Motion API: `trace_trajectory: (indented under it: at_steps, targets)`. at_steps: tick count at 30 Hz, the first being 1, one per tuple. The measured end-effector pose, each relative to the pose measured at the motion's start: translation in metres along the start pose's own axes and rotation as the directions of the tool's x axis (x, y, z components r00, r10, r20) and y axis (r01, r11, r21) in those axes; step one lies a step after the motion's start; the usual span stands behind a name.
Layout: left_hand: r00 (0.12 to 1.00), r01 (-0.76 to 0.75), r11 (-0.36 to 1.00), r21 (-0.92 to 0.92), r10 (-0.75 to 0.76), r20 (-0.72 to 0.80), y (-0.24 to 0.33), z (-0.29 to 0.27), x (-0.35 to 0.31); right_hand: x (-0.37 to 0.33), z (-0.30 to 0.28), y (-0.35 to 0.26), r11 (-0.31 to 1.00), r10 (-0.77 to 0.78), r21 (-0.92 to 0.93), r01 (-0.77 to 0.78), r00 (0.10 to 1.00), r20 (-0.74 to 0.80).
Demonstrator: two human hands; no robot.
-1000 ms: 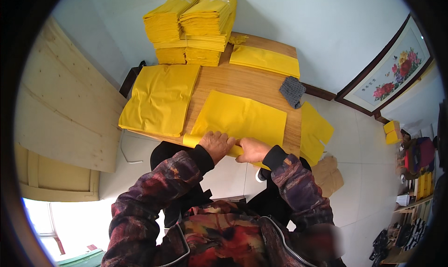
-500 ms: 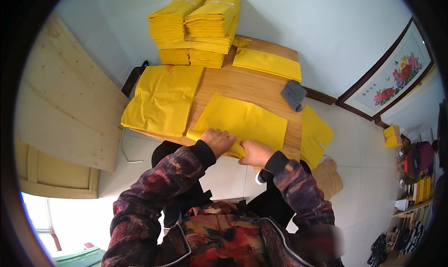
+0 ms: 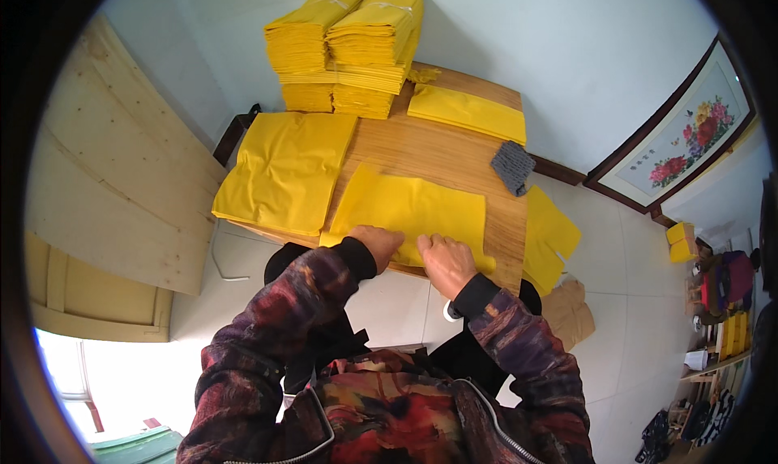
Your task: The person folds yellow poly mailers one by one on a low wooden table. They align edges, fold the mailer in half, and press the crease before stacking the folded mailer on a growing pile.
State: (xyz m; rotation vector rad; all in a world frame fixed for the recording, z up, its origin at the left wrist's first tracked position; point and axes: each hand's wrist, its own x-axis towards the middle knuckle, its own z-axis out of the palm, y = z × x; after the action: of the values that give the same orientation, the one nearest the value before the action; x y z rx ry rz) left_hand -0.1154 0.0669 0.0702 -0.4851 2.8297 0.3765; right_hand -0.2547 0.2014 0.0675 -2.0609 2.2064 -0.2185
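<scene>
A yellow sheet (image 3: 417,203), thin and soft like paper or cloth, lies at the near edge of the wooden table (image 3: 389,144). Its near side is rolled or folded over along the edge. My left hand (image 3: 378,247) is closed on that near side, left of the middle. Just to the right my right hand (image 3: 447,263) grips the same fold with curled fingers, the thumb hidden. A gap separates the two hands. Left of the sheet is a flat pile of larger yellow sheets (image 3: 284,172).
Tied yellow bundles (image 3: 373,47) rise high at the back left. A folded yellow stack (image 3: 466,114) lies at the back right, near a grey knitted piece (image 3: 513,168). More yellow sheets (image 3: 551,233) sit beyond the right edge. Wooden boards (image 3: 121,164) lean at left.
My right hand has turned, its back now facing up, and shifted slightly right. The hands are farther apart. The sheet's near fold lies flatter, and its right edge has moved a little left.
</scene>
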Motion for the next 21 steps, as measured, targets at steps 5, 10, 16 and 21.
trace_trajectory:
  at_steps: [5, 10, 16, 21]
  targets:
    - [0.997, -0.018, 0.998, 0.065, 0.022, -0.068, -0.005, 0.001, 0.005, 0.001, 0.0, 0.0, 0.994, 0.081, 0.075, -0.082, 0.996, 0.02]
    - [0.961, -0.022, 0.984, 0.178, 0.071, -0.269, 0.004, 0.007, 0.005, 0.006, -0.007, 0.011, 0.954, 0.047, 0.284, -0.099, 0.982, 0.185]
    - [0.997, -0.031, 0.999, -0.014, 0.031, 0.074, -0.004, -0.009, 0.007, 0.003, 0.001, 0.003, 0.997, 0.026, -0.078, -0.027, 1.0, -0.015]
    - [0.938, -0.043, 0.975, 0.219, 0.115, -0.327, 0.004, -0.001, 0.006, 0.009, -0.01, 0.019, 0.926, 0.057, 0.35, -0.143, 0.968, 0.245]
